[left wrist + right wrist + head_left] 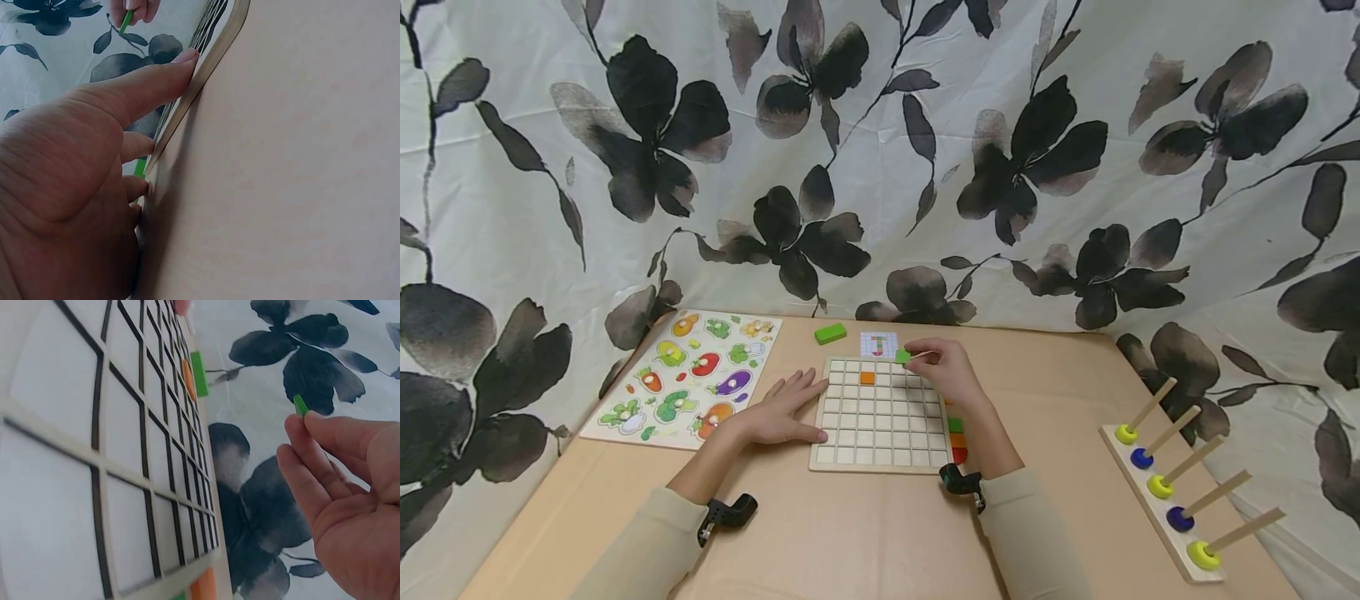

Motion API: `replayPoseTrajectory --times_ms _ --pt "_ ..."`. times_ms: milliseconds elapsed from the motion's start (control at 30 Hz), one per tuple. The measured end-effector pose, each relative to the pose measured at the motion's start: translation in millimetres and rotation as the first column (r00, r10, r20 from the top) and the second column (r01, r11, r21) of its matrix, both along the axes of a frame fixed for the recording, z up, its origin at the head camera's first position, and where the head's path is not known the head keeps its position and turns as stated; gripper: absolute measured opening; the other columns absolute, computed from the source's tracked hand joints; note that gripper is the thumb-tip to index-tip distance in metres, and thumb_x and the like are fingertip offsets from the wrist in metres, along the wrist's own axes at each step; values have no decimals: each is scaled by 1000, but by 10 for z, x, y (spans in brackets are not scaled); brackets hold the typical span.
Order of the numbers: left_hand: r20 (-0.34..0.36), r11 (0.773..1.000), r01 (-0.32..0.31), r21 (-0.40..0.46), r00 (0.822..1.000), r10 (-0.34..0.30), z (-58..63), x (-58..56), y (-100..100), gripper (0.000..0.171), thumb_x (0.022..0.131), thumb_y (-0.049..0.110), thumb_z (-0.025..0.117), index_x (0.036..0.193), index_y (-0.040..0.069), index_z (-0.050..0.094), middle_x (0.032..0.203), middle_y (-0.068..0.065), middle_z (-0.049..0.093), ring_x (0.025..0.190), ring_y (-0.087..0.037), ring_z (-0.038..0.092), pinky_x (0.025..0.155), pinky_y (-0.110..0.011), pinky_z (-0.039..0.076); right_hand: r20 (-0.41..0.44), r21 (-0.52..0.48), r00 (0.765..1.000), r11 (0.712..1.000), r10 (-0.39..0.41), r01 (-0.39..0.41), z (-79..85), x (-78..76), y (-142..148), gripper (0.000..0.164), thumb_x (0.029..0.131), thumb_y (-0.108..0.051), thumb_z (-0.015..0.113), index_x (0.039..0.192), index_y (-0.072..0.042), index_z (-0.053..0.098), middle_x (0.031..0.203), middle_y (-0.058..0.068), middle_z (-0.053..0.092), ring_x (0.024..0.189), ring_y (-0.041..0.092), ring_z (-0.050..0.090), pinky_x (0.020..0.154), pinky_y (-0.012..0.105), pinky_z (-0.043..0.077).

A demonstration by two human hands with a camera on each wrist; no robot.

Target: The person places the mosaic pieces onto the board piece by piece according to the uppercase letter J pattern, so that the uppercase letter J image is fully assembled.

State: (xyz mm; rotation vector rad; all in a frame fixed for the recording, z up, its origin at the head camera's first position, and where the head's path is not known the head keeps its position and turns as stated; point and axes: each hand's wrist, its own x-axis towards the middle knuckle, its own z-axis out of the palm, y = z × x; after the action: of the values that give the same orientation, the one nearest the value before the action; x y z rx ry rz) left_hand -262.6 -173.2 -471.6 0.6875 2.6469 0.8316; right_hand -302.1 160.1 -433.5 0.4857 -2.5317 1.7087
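A pale board [880,417] divided into a grid of square cells lies on the table, with one orange square tile [867,378] in a cell near its far edge. My left hand [775,412] rests at the board's left side, fingers spread; in the left wrist view its thumb [156,81] touches the board's rim. Over the far right part of the board, my right hand [946,367] pinches a green square tile [902,357] between thumb and fingertips. The right wrist view shows the thin green tile [300,405] held clear of the grid. A small card [878,344] with a coloured grid pattern lies behind the board.
A green block [831,333] lies beyond the board's far left corner. Green, orange and red pieces [957,439] sit along its right side, partly hidden by my arm. A vegetable picture board [685,375] is at left, a peg stand [1161,500] with rings at right.
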Motion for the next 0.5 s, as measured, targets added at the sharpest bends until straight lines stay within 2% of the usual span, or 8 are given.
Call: replayPoseTrajectory --times_ms 167,367,500 --pt "-3 1000 -4 -2 1000 4 -1 3 -2 100 89 56 76 166 14 28 175 -20 5 162 -41 -4 129 -61 -4 -29 -23 1000 1000 4 -5 -33 -28 -97 31 94 -1 75 124 1 73 116 19 74 94 23 72 79 21 60" --pt "-1 1000 -1 -2 1000 1 -4 4 -7 100 89 55 76 166 14 28 175 -20 4 162 -41 -5 129 -61 -4 44 -69 999 998 10 -7 -90 -46 -204 32 92 0 76 123 2 73 117 20 74 93 20 72 75 21 58" --pt "0 1000 0 0 1000 0 -1 4 -6 100 89 55 76 166 14 28 175 -20 4 162 -42 -4 129 -61 -4 67 -66 998 998 10 -5 -143 -55 -254 31 91 2 76 123 4 73 115 20 73 90 18 70 74 22 58"
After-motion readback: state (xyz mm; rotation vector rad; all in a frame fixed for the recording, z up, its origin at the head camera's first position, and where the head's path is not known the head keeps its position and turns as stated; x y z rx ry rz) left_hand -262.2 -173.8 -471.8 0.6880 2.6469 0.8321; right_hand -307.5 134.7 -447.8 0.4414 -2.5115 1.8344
